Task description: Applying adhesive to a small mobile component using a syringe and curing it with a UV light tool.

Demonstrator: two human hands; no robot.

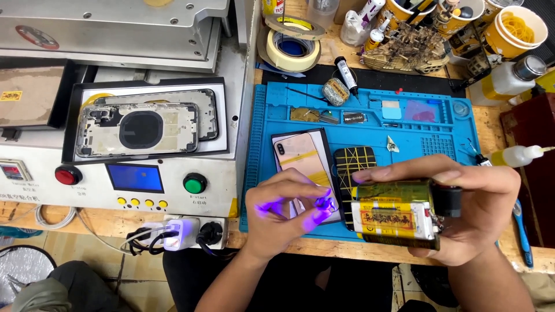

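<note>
Right hand (462,208) grips a tape-wrapped yellow lamp block (399,216), violet light already bathing the small part pinched in left hand (283,211); gold phone back (300,159) waits untouched.

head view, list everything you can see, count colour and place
repair mat: 1, blue, on the wooden bench
phone with gold back: 1, on the mat under the left hand
dark panel with yellow tape strips: 1, on the mat beside the phone
phone frames: 2, grey, stacked on the machine's black tray
machine: 1, pale grey, left, with red button, green button, blue screen
tape rolls: 2, cream, behind the mat
paper cups: several, yellow, top right
squeeze bottle: 1, white, right edge
taped battery lamp: 1, yellow and white, in the right hand
left hand: fingers lit violet, pinching something small
right hand: gripping the lamp
</note>
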